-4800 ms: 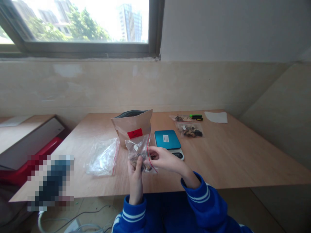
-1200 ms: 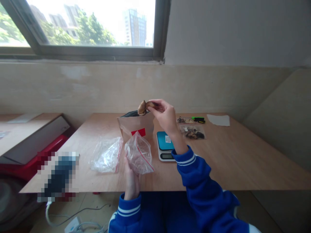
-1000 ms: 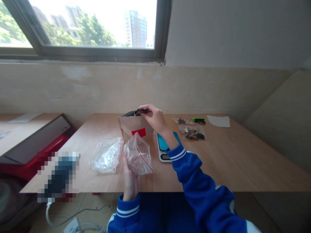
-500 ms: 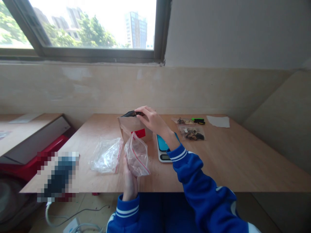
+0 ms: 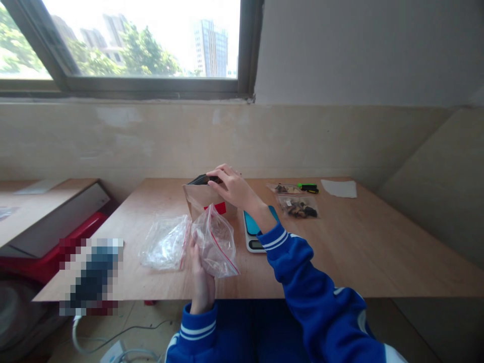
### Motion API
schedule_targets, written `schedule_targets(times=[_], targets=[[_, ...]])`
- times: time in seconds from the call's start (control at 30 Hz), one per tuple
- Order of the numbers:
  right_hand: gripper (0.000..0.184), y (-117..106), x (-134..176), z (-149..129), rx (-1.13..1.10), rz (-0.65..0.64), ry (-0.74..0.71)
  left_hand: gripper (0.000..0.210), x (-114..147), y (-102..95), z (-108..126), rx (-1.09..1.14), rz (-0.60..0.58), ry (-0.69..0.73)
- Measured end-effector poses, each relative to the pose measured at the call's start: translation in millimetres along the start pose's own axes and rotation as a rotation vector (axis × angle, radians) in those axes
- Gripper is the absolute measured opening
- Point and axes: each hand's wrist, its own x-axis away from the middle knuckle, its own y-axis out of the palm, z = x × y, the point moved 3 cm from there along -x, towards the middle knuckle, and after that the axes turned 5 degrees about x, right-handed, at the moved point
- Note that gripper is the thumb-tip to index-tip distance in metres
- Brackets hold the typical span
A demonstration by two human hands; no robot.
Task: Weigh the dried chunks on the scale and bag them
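My left hand (image 5: 203,287) is closed on a clear zip bag (image 5: 221,247) with a red seal line, held above the table's near side. The bag bulges open and I see nothing distinct inside. Behind it stands a brown paper bag (image 5: 196,199) with a red label and a dark, open mouth. My right hand (image 5: 236,189) arches over that mouth, thumb and fingers apart and pointing into it; the fingertips are partly hard to make out. Beneath my right forearm sits a kitchen scale (image 5: 251,232) with a blue top, partly covered by the arm.
A stack of clear zip bags (image 5: 164,244) lies left of my left hand. Right of the scale are filled zip bags (image 5: 300,206), a green-and-black cutter (image 5: 309,188) and white paper (image 5: 339,189). A blurred-out object (image 5: 93,275) is at the table's left edge, a cable below.
The clear zip bag has tilted and spread somewhat to the right in my left hand. My right hand has shifted slightly over the paper bag's mouth.
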Motion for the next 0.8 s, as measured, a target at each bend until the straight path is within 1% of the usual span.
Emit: schedule_targets(times=[0.1,0.17,0.3,0.37,0.43,0.53,0.6,0.73,0.8], targets=[[0.025,0,2,2,-0.111,-0.024,-0.023,0.051,1,-0.6,-2,0.093,0.047,-0.074],[0.027,0,2,4,-0.185,-0.014,-0.004,0.051,3,1.3,-1,0.131,0.058,-0.122],[0.034,3,3,9,-0.302,0.089,0.084,0.053,6,5.0,5,0.138,0.061,-0.164],[0.035,5,3,10,-0.336,0.119,0.112,0.053,6,3.3,6,0.141,0.094,-0.161],[0.031,6,3,9,-0.317,0.106,0.101,0.053,5,-0.1,4,0.159,0.121,-0.17],[0.022,2,3,5,-0.202,0.073,0.054,0.055,4,-5.6,1,0.193,0.129,-0.216],[0.022,-2,3,4,-0.157,0.05,0.041,0.056,4,-8.3,0,0.217,0.135,-0.242],[0.025,-5,4,4,-0.228,-0.04,0.02,0.051,4,-10.4,2,0.242,0.193,-0.266],[0.024,-7,5,4,-0.28,-0.047,0.01,0.048,4,-9.7,4,0.254,0.211,-0.267]])
